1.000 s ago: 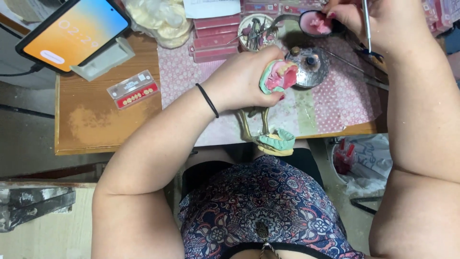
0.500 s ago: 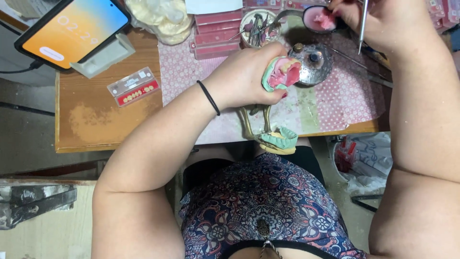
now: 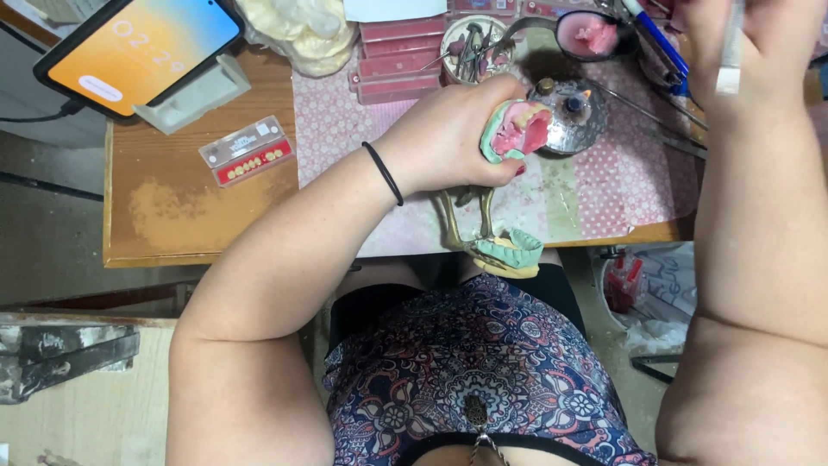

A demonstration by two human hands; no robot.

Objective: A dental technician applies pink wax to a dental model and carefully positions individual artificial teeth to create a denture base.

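Left hand (image 3: 453,138) closed around a green dental cast with pink wax (image 3: 516,129), held above the middle of the desk (image 3: 172,216), just beside a small metal burner (image 3: 573,108). Right hand (image 3: 746,43) raised at the far right corner, partly cut off by the top of the view; fingers curled on a thin whitish tool (image 3: 731,56), its tip out of sight, grip hard to make out. Black band (image 3: 383,173) on the left wrist.

Below the left hand, at the near edge, a brass articulator frame (image 3: 466,224) carrying a second green cast (image 3: 511,252), partly hidden by the forearm.

Compared with half a second ago: right hand lifted higher and nearer the lens, the tool now blurred; left hand and cast nearly unchanged.

Round tin (image 3: 473,39) at the far edge, holding upright metal instruments. Dark shallow dish (image 3: 595,34) beside it, holding pink wax. Flat clear tray (image 3: 247,151) toward the left edge, holding a row of small teeth on a red strip. Phone (image 3: 138,47) propped at the far left corner, partly cut off. Pink patterned mat (image 3: 604,181) under the work.
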